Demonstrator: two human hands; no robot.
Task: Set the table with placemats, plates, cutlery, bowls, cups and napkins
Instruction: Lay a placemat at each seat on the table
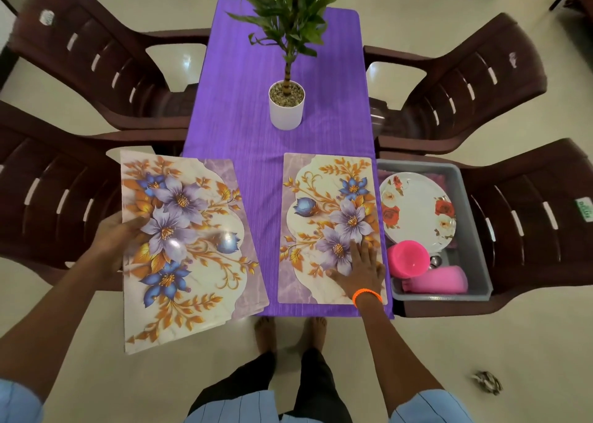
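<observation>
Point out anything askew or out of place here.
The stack of placemats gripped by the left hand is tilted and overhangs the table's near-left corner, not yet laid. A small crumpled object lies on the floor. The placemat under the right hand lies square.

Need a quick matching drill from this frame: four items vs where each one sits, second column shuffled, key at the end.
Things:
1. potted plant
2. floral plate
3. placemat stack
4. single placemat

Places:
A. flat on the purple tablecloth, under the right hand
B. held up by the left hand, off the table's left edge
C. in the grey tub on a chair, with pink cups
D. standing at mid-table

Pairs: 1-D, 2-C, 3-B, 4-A
</observation>
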